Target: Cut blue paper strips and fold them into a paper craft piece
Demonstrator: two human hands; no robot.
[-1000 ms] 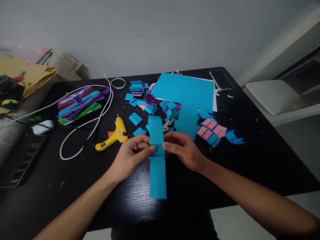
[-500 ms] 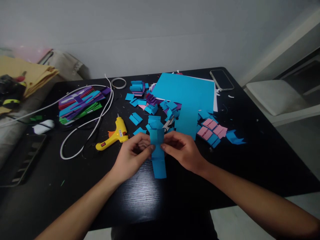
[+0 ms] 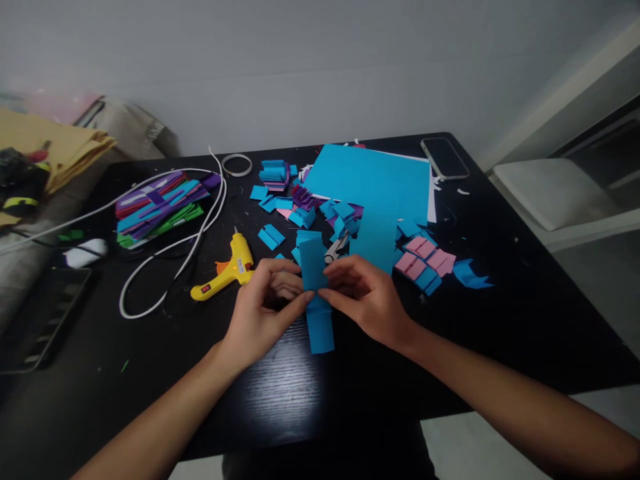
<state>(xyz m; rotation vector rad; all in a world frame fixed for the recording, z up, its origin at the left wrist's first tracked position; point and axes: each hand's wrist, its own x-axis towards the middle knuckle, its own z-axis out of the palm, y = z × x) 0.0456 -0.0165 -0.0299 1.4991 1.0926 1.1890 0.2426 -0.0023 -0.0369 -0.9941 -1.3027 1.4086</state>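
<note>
Between my two hands is a creased blue paper strip (image 3: 320, 331), held upright above the black table, its lower end hanging toward me. My left hand (image 3: 270, 310) pinches its left edge with thumb and fingers. On the opposite edge, my right hand (image 3: 363, 297) pinches the strip at the same height, both thumbs pressing near a fold. Just behind lie scissors (image 3: 336, 249), partly covered by paper. A yellow hot glue gun (image 3: 235, 268) rests left of my left hand. Folded blue pieces (image 3: 271, 237) are scattered beyond my hands.
Blue sheets (image 3: 375, 177) lie at the back, near a phone (image 3: 445, 158). Pink and blue folded pieces (image 3: 420, 260) sit to the right. At left are a bundle of coloured paper strips (image 3: 160, 207), a looping white cable (image 3: 125, 293) and a tape roll (image 3: 237, 165).
My thumbs have come closer together on the blue strip, and its upper part now stands straighter and flatter. My right index finger has risen slightly along the edge.
</note>
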